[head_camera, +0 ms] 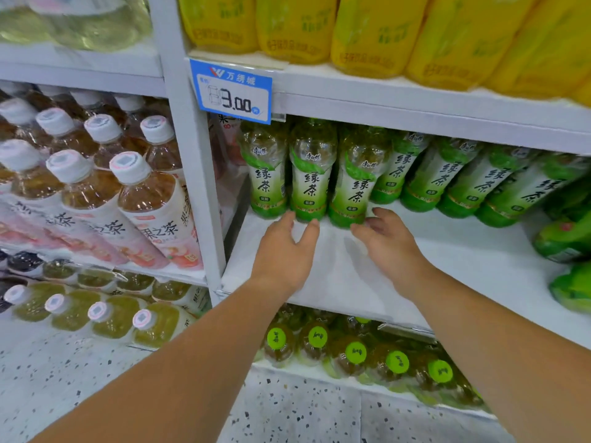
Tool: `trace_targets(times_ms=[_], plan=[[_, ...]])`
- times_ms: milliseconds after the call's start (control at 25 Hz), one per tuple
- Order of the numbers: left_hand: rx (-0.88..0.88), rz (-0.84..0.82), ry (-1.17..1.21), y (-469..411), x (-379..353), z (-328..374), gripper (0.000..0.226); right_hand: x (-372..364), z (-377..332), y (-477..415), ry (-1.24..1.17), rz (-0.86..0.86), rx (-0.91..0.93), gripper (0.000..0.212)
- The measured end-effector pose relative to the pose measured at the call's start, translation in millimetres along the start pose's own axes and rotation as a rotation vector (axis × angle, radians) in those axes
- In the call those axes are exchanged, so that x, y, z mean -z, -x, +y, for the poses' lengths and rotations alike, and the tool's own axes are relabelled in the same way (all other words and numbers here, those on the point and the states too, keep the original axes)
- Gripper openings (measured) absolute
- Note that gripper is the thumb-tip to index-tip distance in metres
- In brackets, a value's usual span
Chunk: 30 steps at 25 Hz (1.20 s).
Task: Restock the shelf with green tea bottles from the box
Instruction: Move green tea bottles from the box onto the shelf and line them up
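Fingers apart and empty, left hand (284, 251) and right hand (388, 247) reach toward twelve o'clock at the green tea bottles (311, 180), likely to straighten them.

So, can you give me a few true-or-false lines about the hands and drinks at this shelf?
1. Neither the left hand nor the right hand is curled round a bottle. True.
2. The green tea bottles stand towards the back of the shelf, with bare shelf in front. True.
3. The price tag reads 5.00. False: it reads 3.00.
4. The shelf above holds red bottles. False: it holds yellow bottles.
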State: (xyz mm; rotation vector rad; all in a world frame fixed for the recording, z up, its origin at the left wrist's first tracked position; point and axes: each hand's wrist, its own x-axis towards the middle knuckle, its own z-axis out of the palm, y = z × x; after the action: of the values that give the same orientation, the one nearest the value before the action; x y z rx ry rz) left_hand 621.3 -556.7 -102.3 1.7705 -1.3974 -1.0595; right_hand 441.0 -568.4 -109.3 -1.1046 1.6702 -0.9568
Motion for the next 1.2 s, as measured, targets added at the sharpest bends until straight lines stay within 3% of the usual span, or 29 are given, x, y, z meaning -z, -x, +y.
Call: trace_targets(times_ms=[320, 600, 800, 920, 1120, 1200], plan=[[0.108, -0.244, -0.027, 88, 26, 15, 0.066, 39, -12, 101, 0.036, 0.024, -0.271, 0.053], [0.157, -0.320, -0.018, 180, 73, 42, 0.048, 79, -38, 223, 0.142, -0.051, -0.314, 0.052], [0.203, -0.400, 0.061, 236, 73, 84, 0.059, 106, -52, 294, 0.000, 0.019, -0.339, 0.049], [0.208, -0.490, 0.104, 272, 64, 115, 0.065, 132, -59, 346, -0.071, 0.104, -0.376, 0.058], [0.159, -0.609, 0.086, 326, 37, 151, 0.036, 186, -48, 410, -0.125, 0.256, -0.389, 0.049], [0.098, -0.662, 0.057, 347, 23, 163, 0.045, 210, -38, 432, -0.141, 0.274, -0.390, 0.054]])
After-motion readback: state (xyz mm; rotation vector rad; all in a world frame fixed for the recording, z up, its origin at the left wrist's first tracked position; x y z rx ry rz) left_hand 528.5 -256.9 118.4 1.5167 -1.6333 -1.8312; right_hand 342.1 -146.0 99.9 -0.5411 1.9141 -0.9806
